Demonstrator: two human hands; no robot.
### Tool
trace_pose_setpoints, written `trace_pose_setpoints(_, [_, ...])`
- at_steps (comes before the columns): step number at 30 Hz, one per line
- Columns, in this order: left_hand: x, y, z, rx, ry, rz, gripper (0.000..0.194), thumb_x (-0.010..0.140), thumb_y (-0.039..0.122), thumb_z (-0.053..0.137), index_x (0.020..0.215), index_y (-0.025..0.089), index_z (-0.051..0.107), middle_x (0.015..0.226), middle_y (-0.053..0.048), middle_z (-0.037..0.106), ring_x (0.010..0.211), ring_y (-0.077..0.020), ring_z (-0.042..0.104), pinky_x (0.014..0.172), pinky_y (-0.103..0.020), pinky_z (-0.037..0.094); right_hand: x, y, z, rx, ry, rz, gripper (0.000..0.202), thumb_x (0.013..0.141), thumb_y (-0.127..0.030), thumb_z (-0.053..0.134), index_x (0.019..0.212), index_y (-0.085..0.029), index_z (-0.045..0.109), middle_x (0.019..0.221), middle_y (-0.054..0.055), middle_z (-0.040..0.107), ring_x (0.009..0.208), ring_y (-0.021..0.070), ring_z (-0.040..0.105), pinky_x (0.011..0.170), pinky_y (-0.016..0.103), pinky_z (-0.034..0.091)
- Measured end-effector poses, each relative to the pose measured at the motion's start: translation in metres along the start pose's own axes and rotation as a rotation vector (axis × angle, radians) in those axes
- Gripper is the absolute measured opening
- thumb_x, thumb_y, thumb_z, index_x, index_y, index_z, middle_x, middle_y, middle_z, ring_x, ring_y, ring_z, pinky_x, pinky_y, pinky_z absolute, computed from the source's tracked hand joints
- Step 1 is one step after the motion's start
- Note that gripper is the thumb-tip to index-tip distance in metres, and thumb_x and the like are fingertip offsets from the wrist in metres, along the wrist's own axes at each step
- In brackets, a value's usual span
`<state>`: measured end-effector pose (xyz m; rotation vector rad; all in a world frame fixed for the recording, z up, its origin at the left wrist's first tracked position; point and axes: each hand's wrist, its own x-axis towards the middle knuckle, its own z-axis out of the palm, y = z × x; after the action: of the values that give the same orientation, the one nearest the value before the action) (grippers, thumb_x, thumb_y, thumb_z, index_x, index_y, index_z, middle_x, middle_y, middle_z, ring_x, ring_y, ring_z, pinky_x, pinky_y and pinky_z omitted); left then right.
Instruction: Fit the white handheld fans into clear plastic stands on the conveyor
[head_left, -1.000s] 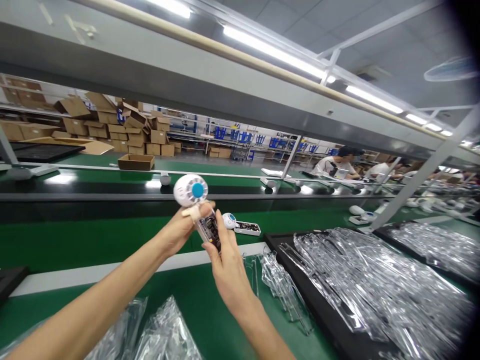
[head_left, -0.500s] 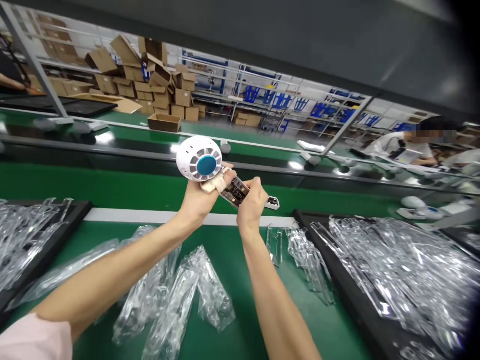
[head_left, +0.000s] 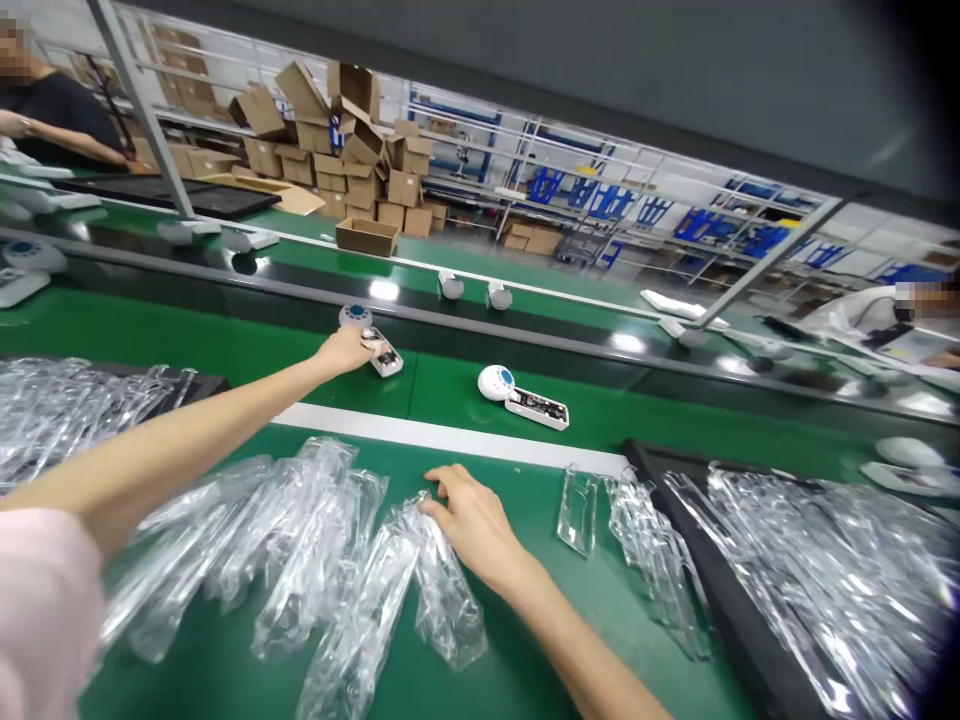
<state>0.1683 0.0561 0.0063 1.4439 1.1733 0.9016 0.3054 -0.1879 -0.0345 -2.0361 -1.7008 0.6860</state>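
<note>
My left hand (head_left: pixel 346 350) reaches out over the green belt, its fingers closed round the neck of a white round-headed handheld device (head_left: pixel 388 360) with a blue-centred head and an open handle. A second such device (head_left: pixel 537 408) lies on the belt to the right, the circuit board in its handle exposed. My right hand (head_left: pixel 472 515) is open and holds nothing. Its thumb and fingers are apart, right at the top end of clear plastic bags (head_left: pixel 450 610) on the green table.
Black trays hold many clear plastic parts at left (head_left: pixel 67 410) and right (head_left: pixel 832 550). Several loose clear parts (head_left: pixel 577 510) lie beside the right tray. Beyond the belt stand metal posts (head_left: pixel 142 110) and cardboard boxes (head_left: pixel 360 185). Other people sit at far left and right.
Both hands were on one device above the belt; now the hands are apart. My left hand has gone left to a device there, my right hand down to the bags. The view has shifted left.
</note>
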Motion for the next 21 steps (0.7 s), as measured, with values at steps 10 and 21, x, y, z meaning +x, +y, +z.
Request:
trace_pose_setpoints(10, [-0.129,-0.005,-0.006,1.138,-0.879,0.316,0.016,0.077,0.023,0.06,0.09,0.023,0.07,0.093,-0.003,0.071,0.09,-0.0224,0.063,0.075,-0.028,0.043,-0.024,0.001,-0.04,0.242,0.088,-0.139,0.017,0.087,-0.019,0.052,0.071,-0.022,0.052,0.078,-0.001,0.056,0.072,0.014,0.053,0.067,0.026,0.039])
trace_pose_setpoints(21, [-0.135,-0.016,-0.002,0.941,-0.738,0.417,0.02,0.08,0.013,0.042,0.088,0.02,0.06,0.085,-0.003,0.066,0.077,-0.019,0.059,0.064,-0.026,0.037,-0.082,-0.007,-0.092,0.272,0.366,-0.245,0.011,0.088,-0.026,0.058,0.077,-0.024,0.06,0.089,0.002,0.066,0.085,0.0172,0.063,0.074,0.029,0.048])
